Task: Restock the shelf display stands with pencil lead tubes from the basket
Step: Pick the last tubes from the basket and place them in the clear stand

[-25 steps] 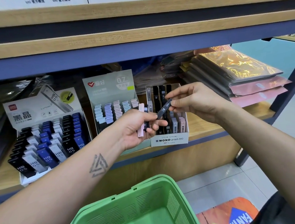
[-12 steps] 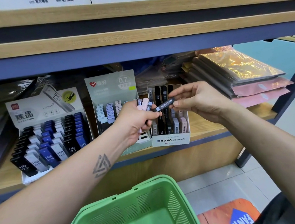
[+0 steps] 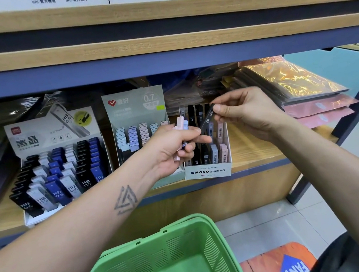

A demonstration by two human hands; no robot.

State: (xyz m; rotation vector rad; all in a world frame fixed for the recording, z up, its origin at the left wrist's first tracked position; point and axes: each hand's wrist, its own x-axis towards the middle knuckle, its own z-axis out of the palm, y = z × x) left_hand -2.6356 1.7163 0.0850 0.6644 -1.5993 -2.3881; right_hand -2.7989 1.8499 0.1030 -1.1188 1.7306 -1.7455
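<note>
Pencil lead tube (image 3: 208, 118) — black, light, stiff, probably slick — is pinched at its top end by the right hand (image 3: 246, 113) above the white display box (image 3: 207, 171); the left hand (image 3: 173, 146) grips spare tubes (image 3: 181, 124).

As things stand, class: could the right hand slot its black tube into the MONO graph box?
Probably yes. The right hand pinches the black tube just above the open-topped MONO graph box; the left hand, gripping spare tubes, crowds only its left edge.
</note>
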